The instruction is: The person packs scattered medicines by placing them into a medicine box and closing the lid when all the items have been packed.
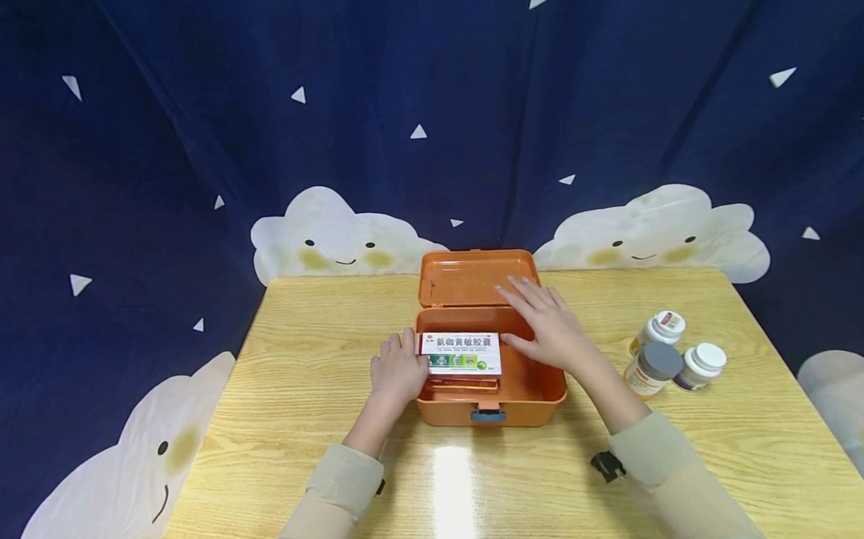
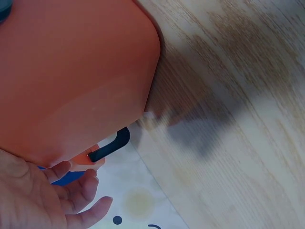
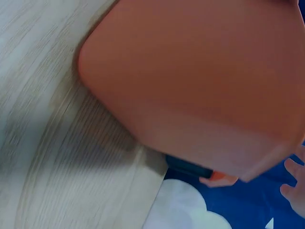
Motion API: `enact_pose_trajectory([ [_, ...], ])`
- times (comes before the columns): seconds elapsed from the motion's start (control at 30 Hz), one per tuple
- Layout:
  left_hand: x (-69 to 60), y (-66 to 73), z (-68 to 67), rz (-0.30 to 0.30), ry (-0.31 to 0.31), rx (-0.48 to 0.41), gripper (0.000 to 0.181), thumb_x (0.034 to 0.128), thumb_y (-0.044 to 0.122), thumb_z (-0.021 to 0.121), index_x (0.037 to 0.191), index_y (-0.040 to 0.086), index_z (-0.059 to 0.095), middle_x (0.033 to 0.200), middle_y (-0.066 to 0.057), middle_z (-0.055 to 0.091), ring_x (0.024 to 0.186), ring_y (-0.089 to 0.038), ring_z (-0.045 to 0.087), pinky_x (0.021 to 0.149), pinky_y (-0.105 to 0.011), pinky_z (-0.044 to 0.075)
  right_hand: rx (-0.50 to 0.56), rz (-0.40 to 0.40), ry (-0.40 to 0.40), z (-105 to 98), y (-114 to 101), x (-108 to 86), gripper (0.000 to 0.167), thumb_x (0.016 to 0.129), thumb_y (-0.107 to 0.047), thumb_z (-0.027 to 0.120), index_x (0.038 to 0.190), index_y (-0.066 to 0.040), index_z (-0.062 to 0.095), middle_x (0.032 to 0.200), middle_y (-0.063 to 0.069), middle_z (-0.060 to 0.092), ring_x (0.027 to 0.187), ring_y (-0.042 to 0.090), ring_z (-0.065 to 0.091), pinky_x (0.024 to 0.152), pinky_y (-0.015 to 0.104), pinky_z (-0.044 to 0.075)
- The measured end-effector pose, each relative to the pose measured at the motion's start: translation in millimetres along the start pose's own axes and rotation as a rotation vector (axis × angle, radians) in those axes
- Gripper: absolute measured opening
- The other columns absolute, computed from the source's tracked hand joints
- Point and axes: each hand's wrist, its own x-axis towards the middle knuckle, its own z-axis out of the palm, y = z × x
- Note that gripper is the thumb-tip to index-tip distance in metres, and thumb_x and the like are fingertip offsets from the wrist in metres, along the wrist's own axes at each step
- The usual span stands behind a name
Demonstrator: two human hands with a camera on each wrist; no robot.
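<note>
An orange lidded case [image 1: 528, 412] sits on the table with its lid [image 1: 476, 277] tipped back. Inside, on the left, a white medicine carton [image 1: 461, 342] with green pictures lies on top of red-and-orange cartons [image 1: 464, 385]. My left hand [image 1: 399, 371] is at the case's left rim, its thumb beside the white carton's left end. In the left wrist view its loosely bent fingers [image 2: 78, 191] show past the orange wall. Over the case's right half, my right hand [image 1: 550, 325] spreads its fingers toward the lid and holds nothing. Its fingertips [image 3: 291, 167] appear at the right wrist view's edge.
To the right stand a grey-capped bottle [image 1: 653, 368], a white-capped bottle [image 1: 704, 364] and another white bottle [image 1: 659, 329] with a red mark on its cap. A blue latch [image 1: 488, 416] is on the case's front. A dark blue curtain [image 1: 366, 79] hangs behind the wooden table [image 1: 297, 340].
</note>
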Motion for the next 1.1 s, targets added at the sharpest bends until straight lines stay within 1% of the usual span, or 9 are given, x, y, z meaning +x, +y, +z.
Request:
enact_pose_trajectory([
  [0.2, -1.1, 0.2, -0.8, 0.007, 0.005, 0.001, 0.043, 0.0859, 0.026, 0.045, 0.124, 0.008, 0.038, 0.106, -0.016, 0.048, 0.101, -0.031, 0.046, 0.075, -0.048, 0.040, 0.006, 0.069, 0.019, -8.1, 13.2, -11.6, 0.074, 0.081, -0.040, 0.062, 0.144, -0.021, 0.027, 0.147, 0.012, 0.026, 0.133, 0.034, 0.024, 0.104, 0.057, 0.014],
  [0.3, -1.4, 0.0, -0.8, 0.014, 0.019, -0.002, 0.040, 0.0852, 0.026, 0.046, 0.120, 0.007, 0.040, 0.103, -0.016, 0.048, 0.098, -0.031, 0.046, 0.072, -0.047, 0.040, 0.009, 0.106, 0.038, -12.9, 19.2, -17.6, 0.074, 0.081, -0.039, 0.063, 0.144, -0.021, 0.028, 0.147, 0.012, 0.027, 0.133, 0.035, 0.025, 0.104, 0.057, 0.013],
  [0.5, -1.5, -0.3, -0.1, 0.024, 0.040, -0.008, 0.036, 0.0840, 0.025, 0.047, 0.115, 0.007, 0.042, 0.097, -0.015, 0.048, 0.094, -0.031, 0.047, 0.069, -0.045, 0.040, 0.019, 0.167, 0.060, -21.6, 31.1, -29.0, 0.073, 0.082, -0.037, 0.063, 0.142, -0.015, 0.030, 0.147, 0.015, 0.025, 0.133, 0.037, 0.023, 0.104, 0.057, 0.011],
  [0.6, -1.3, -0.1, 0.3, 0.023, 0.039, -0.012, 0.036, 0.0839, 0.025, 0.048, 0.114, 0.007, 0.042, 0.098, -0.015, 0.048, 0.094, -0.031, 0.047, 0.069, -0.046, 0.040, 0.011, 0.186, 0.069, -23.6, 38.1, -34.9, 0.072, 0.083, -0.037, 0.062, 0.142, -0.013, 0.029, 0.147, 0.016, 0.024, 0.132, 0.038, 0.022, 0.104, 0.058, 0.011],
  [0.73, -1.4, -0.2, 0.9, 0.017, 0.030, -0.015, 0.036, 0.0843, 0.025, 0.047, 0.115, 0.007, 0.042, 0.099, -0.014, 0.048, 0.095, -0.030, 0.047, 0.070, -0.045, 0.040, 0.003, 0.208, 0.086, -24.4, 46.6, -42.9, 0.074, 0.082, -0.037, 0.062, 0.143, -0.014, 0.028, 0.147, 0.017, 0.024, 0.132, 0.039, 0.023, 0.104, 0.058, 0.011],
  [0.93, -0.7, -1.1, 1.9, 0.017, 0.029, -0.016, 0.036, 0.0842, 0.025, 0.047, 0.115, 0.007, 0.042, 0.098, -0.014, 0.048, 0.094, -0.029, 0.046, 0.070, -0.045, 0.040, 0.005, 0.282, 0.104, -25.9, 56.4, -58.0, 0.074, 0.083, -0.038, 0.062, 0.144, -0.017, 0.027, 0.147, 0.017, 0.024, 0.134, 0.035, 0.021, 0.104, 0.057, 0.011],
  [1.1, 0.0, -1.5, 2.5, 0.016, 0.029, -0.014, 0.036, 0.0845, 0.025, 0.047, 0.115, 0.008, 0.041, 0.099, -0.014, 0.047, 0.094, -0.029, 0.046, 0.070, -0.045, 0.040, -0.001, 0.330, 0.110, -27.8, 63.0, -72.3, 0.072, 0.084, -0.037, 0.060, 0.144, -0.016, 0.026, 0.146, 0.019, 0.024, 0.133, 0.036, 0.021, 0.104, 0.057, 0.013],
])
